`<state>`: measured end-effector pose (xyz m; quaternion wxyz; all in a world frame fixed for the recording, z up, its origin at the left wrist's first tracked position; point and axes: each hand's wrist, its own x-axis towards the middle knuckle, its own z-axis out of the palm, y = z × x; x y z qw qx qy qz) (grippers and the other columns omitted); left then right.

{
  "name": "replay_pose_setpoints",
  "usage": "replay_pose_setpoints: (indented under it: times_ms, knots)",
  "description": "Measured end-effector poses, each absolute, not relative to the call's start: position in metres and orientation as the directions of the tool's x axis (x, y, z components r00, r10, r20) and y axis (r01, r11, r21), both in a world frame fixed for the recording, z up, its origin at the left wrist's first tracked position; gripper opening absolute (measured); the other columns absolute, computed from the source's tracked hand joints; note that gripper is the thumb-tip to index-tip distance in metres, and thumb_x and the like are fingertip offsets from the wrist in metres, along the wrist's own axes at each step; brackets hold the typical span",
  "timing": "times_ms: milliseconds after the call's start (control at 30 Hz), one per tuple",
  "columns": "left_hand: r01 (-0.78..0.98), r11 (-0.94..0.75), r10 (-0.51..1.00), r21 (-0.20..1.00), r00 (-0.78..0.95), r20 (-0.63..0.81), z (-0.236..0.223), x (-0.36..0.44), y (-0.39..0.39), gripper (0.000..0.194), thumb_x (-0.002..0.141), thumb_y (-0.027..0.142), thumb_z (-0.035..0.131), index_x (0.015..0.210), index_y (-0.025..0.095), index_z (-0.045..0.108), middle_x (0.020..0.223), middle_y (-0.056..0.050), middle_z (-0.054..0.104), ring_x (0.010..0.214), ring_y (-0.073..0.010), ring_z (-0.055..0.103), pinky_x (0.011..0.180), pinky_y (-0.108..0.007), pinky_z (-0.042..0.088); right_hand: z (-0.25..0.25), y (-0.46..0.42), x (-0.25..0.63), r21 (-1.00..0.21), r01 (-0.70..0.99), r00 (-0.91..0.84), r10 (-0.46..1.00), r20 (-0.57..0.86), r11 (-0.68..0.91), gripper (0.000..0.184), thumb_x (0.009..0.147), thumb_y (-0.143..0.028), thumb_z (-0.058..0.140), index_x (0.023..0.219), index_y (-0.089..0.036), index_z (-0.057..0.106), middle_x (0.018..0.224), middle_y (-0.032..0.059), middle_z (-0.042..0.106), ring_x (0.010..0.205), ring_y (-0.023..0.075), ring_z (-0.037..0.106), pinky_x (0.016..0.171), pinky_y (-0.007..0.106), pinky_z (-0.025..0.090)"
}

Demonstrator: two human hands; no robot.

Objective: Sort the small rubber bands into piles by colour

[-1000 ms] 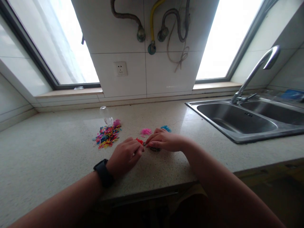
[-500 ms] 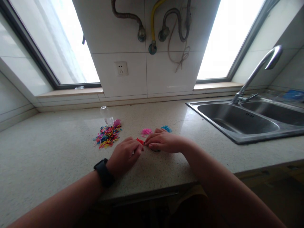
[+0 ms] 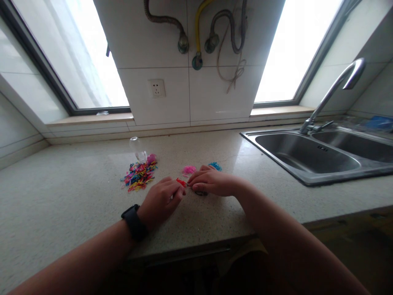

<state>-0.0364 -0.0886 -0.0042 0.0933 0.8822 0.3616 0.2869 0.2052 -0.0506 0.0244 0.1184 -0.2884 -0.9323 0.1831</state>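
Observation:
My left hand (image 3: 164, 200), with a dark watch on its wrist, rests on the counter, fingers curled closed; what they pinch is hidden. Just beyond its fingertips lie red elastic bands (image 3: 181, 182). From the right, my right hand (image 3: 211, 181) meets it, its fingertips closed on a tiny dark elastic band (image 3: 188, 184) between the hands. Partly covered by that hand is a small pile of black elastic bands (image 3: 201, 193). Pink elastic bands (image 3: 188, 170) lie beyond the fingers, and blue elastic bands (image 3: 215, 166) sit behind the right knuckles.
Left of my hands is a heap of mixed-colour elastic bands (image 3: 138, 178), with a clear bottle (image 3: 137, 148) at its back. A steel double sink (image 3: 294, 174) with a tap (image 3: 334, 90) takes up the right. The counter's front edge (image 3: 196, 249) runs below my forearms.
A dark loop showed between my fingertips a second ago; the gap narrowed, then opened slightly again. Both hands have stayed almost in place, and the piles look the same.

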Motion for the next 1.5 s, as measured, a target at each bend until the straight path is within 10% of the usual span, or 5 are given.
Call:
replay_pose_setpoints:
  times_ms: [633,933,1500]
  knots:
    - [0.565,-0.726,0.687,0.392,0.572,0.447,-0.006,-0.038,-0.085,0.027,0.097,0.021,0.043,0.081,0.019,0.065,0.081,-0.004,0.067,0.079,-0.0186,0.057,0.074,-0.033,0.043,0.019,-0.032,0.243,-0.629,0.504,-0.614,0.758,0.220,0.592,0.060,0.100,-0.058,0.033,0.089,-0.019,0.076,0.095,0.0084,0.074,0.091,0.0186,0.064,0.087,0.032,0.044]
    - [0.580,-0.707,0.705,0.404,0.539,0.461,-0.004,-0.041,-0.082,0.030,0.097,0.022,0.041,0.078,0.018,0.063,0.076,-0.003,0.065,0.076,-0.0179,0.056,0.072,-0.032,0.042,0.001,-0.009,0.262,-0.744,0.523,-0.192,0.908,0.373,0.416,0.058,0.095,-0.062,0.038,0.080,-0.019,0.074,0.074,0.0056,0.067,0.067,0.0169,0.053,0.067,0.031,0.042]
    - [0.508,-0.487,0.825,0.711,-0.001,0.566,0.033,-0.097,-0.029,0.038,0.098,0.035,0.041,0.081,0.016,0.069,0.066,-0.002,0.058,0.063,-0.0137,0.054,0.059,-0.027,0.041,-0.027,0.040,0.290,-0.854,0.466,0.159,0.928,0.337,0.231,0.060,0.087,-0.067,0.041,0.067,-0.017,0.068,0.053,0.0000,0.050,0.051,0.0138,0.044,0.055,0.029,0.033]
